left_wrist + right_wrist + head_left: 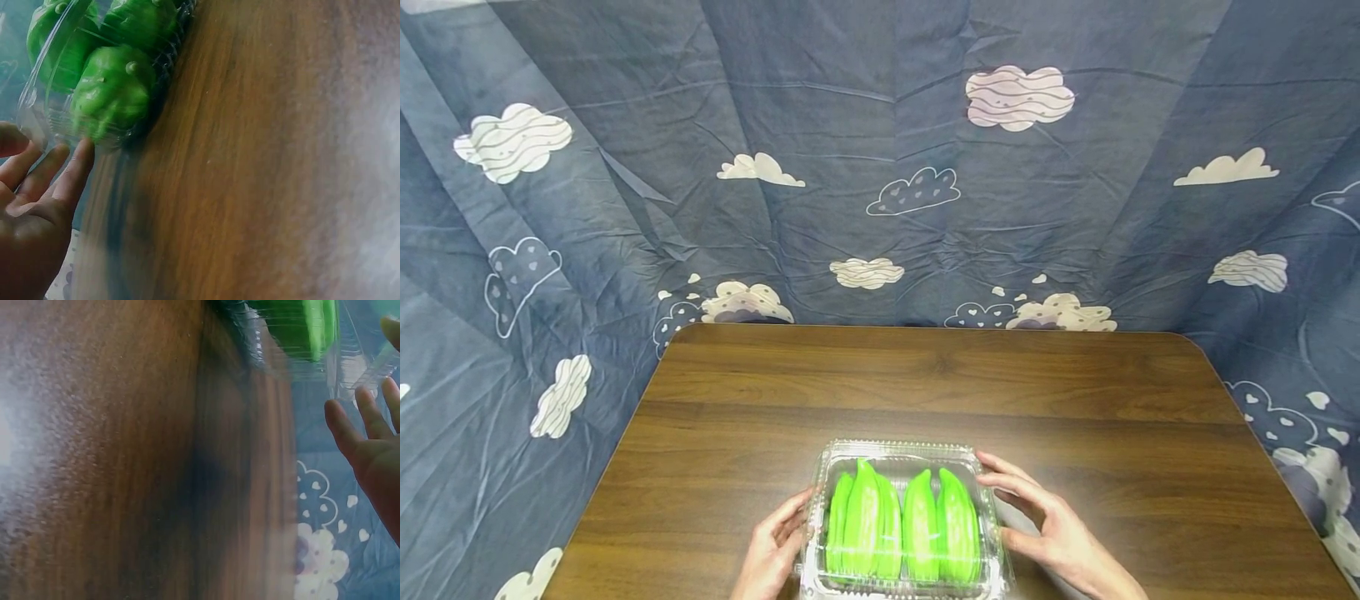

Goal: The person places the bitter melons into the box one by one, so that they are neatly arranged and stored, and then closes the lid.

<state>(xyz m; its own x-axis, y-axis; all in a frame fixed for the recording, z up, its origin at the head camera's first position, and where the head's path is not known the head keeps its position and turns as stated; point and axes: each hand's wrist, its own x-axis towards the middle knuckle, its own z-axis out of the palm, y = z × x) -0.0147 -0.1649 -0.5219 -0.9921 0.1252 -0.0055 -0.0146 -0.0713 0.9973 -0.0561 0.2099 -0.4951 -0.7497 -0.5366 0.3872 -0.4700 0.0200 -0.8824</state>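
A clear plastic clamshell box (891, 450) stands on the near part of the table, its lid over several bright green, tapered pieces (862, 521) that look like plastic fruit or vegetables. My left hand (772, 542) is at the box's left side, and in the left wrist view its straight fingertips (84, 147) touch the clear wall. On the opposite side is my right hand (1048, 521), fingers spread along the wall and thumb lower down near the front corner. Straight fingers also show in the right wrist view, close to the box's edge (331, 369).
The brown wooden table (925, 383) has rounded far corners. Behind it and to both sides hangs a dark blue curtain (820, 108) with a cloud pattern. The box lies close to the bottom edge of the head view.
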